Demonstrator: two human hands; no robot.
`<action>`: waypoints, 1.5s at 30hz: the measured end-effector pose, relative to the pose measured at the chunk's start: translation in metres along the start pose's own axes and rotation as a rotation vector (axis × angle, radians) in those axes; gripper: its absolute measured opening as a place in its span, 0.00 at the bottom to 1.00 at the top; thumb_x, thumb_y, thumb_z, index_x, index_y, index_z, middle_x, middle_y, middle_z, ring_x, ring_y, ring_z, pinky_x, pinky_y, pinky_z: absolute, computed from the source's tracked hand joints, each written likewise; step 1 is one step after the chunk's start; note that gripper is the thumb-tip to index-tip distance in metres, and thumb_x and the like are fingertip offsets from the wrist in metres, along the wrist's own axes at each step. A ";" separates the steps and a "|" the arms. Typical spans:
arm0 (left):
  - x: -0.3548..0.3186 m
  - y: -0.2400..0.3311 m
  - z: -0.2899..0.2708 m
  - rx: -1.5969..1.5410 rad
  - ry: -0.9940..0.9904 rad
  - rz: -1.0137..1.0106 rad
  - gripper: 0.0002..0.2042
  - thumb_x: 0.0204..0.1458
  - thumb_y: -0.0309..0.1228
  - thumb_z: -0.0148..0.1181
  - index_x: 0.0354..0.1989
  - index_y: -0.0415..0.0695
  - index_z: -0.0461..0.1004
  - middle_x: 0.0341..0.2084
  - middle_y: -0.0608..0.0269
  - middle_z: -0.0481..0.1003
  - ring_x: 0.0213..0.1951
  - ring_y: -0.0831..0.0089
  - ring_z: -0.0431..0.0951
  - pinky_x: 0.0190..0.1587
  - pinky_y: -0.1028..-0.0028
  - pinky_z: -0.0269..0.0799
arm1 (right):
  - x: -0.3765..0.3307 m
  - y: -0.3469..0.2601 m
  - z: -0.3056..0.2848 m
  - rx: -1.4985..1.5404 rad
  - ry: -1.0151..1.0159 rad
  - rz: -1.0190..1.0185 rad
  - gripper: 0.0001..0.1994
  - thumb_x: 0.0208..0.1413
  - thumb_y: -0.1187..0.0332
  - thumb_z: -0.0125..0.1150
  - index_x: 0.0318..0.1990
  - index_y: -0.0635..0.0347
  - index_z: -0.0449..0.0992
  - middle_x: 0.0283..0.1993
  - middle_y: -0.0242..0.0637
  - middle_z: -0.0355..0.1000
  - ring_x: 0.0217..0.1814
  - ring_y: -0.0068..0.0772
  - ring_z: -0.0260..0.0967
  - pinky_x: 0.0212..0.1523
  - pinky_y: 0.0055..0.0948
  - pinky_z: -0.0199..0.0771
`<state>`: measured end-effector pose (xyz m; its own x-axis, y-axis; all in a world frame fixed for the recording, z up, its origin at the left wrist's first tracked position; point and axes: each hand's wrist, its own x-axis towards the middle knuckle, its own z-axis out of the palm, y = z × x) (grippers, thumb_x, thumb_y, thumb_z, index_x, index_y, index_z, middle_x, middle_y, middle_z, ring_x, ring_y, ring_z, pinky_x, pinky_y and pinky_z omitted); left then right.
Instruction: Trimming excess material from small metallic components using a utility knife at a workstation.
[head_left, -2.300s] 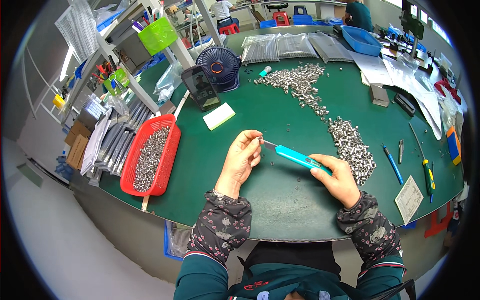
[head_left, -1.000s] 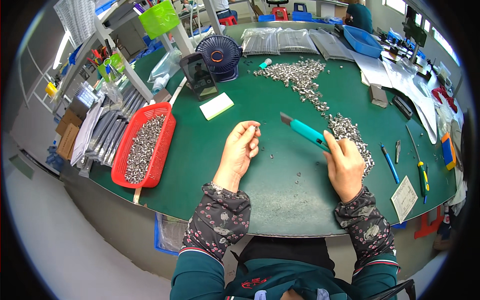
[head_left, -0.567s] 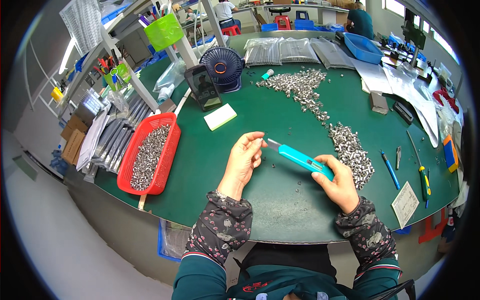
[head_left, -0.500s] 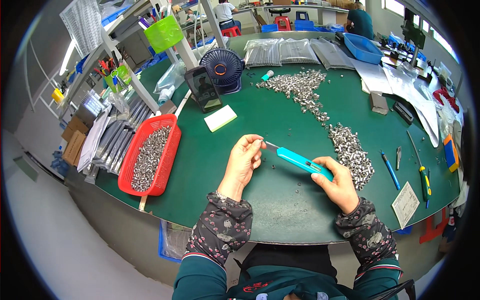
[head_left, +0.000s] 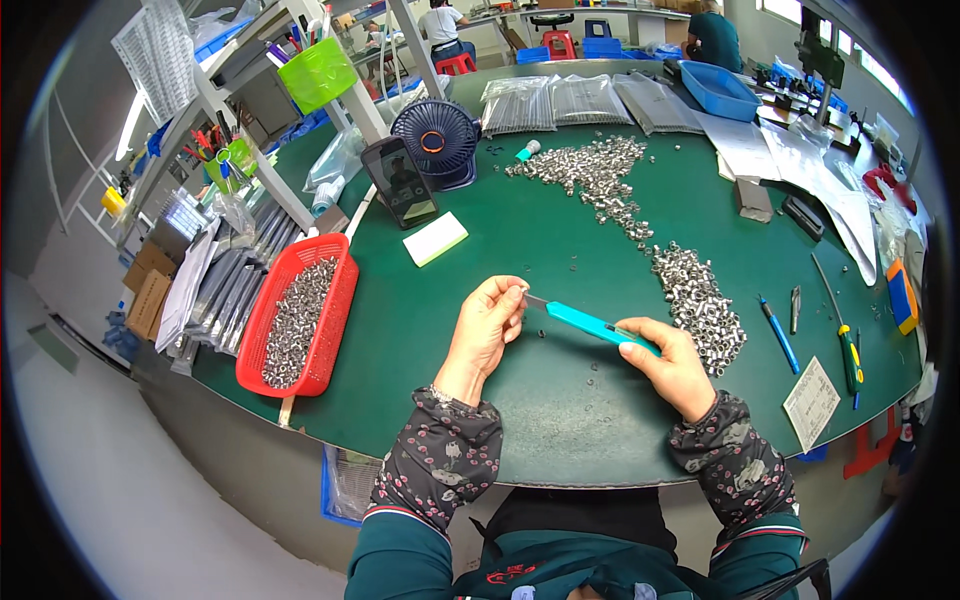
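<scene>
My right hand (head_left: 668, 362) is wrapped round the handle of a turquoise utility knife (head_left: 585, 322), its thumb along the near side. The knife's grey blade points left and reaches the fingertips of my left hand (head_left: 490, 325). Thumb and forefinger of that hand are pinched on a small pale, shiny metal piece (head_left: 524, 290), mostly covered by the fingers. Both hands are above the green tabletop (head_left: 440, 300). Just right of the knife lies a heap of short metal sleeves (head_left: 700, 310), and a second heap of sleeves (head_left: 590, 170) spreads farther back.
At the left stands a red basket (head_left: 345, 300) holding many sleeves. A phone (head_left: 400, 185), a navy fan (head_left: 435, 140) and a pale pad (head_left: 436, 240) are behind my left hand. Rightward lie a blue pen (head_left: 778, 335), a screwdriver (head_left: 850, 360) and a paper label (head_left: 811, 405).
The knife has rolled a little in my right hand, so its broad side shows less. Its blade stays at my left fingertips. The whole view has shifted slightly.
</scene>
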<state>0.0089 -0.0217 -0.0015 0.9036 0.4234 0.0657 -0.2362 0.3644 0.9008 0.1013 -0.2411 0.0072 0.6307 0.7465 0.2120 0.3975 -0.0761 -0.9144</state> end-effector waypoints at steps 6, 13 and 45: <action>-0.002 0.003 -0.003 -0.094 0.032 -0.141 0.06 0.51 0.32 0.51 0.31 0.42 0.67 0.21 0.71 0.65 0.19 0.85 0.61 0.16 0.87 0.55 | -0.002 -0.022 0.003 -0.749 0.304 -0.523 0.17 0.37 0.71 0.60 0.40 0.58 0.69 0.21 0.37 0.58 0.21 0.37 0.60 0.20 0.32 0.60; -0.001 0.000 -0.005 -0.211 0.044 -0.132 0.07 0.51 0.33 0.50 0.31 0.43 0.67 0.22 0.70 0.65 0.20 0.84 0.61 0.16 0.86 0.54 | -0.001 -0.010 0.002 -0.380 0.175 -0.287 0.13 0.45 0.65 0.56 0.39 0.58 0.70 0.22 0.39 0.62 0.22 0.37 0.63 0.23 0.30 0.62; 0.000 -0.006 -0.003 -0.409 -0.120 -0.037 0.06 0.52 0.32 0.49 0.34 0.44 0.67 0.24 0.68 0.65 0.22 0.82 0.60 0.18 0.86 0.53 | 0.001 -0.002 0.007 0.240 -0.211 0.225 0.17 0.57 0.57 0.41 0.35 0.62 0.71 0.14 0.23 0.60 0.15 0.11 0.49 0.15 0.14 0.47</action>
<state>0.0095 -0.0210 -0.0078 0.9434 0.3135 0.1078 -0.3036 0.6865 0.6607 0.0963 -0.2357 0.0070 0.5237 0.8501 -0.0554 0.0817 -0.1148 -0.9900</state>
